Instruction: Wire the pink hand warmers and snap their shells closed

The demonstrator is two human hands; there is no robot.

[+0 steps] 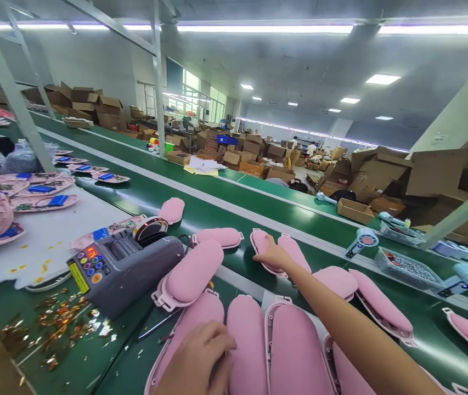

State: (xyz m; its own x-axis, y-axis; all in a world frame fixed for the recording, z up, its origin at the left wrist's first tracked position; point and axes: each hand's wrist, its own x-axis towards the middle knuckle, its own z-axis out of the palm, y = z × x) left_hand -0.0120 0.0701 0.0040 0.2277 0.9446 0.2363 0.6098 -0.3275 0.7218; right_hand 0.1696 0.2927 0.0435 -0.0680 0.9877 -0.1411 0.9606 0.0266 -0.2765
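Several pink oval plastic shells lie on the green conveyor belt [234, 216] in front of me. My right hand [272, 254] reaches far out and rests on a pair of pink shells [291, 249] lying side by side, its fingers curled over the left one. My left hand [198, 359] sits near the bottom edge, fingers bent, pressing on a large pink shell [201, 315]. Two more big pink shells [295, 351] lie beside it under my right forearm.
A grey tape dispenser machine [122, 266] with coloured buttons stands at my left. Behind it a white sheet [48, 233] carries pink parts with blue pieces. Gold scraps litter the near left. Trays and blue devices [402, 266] line the far side; cardboard boxes fill the room.
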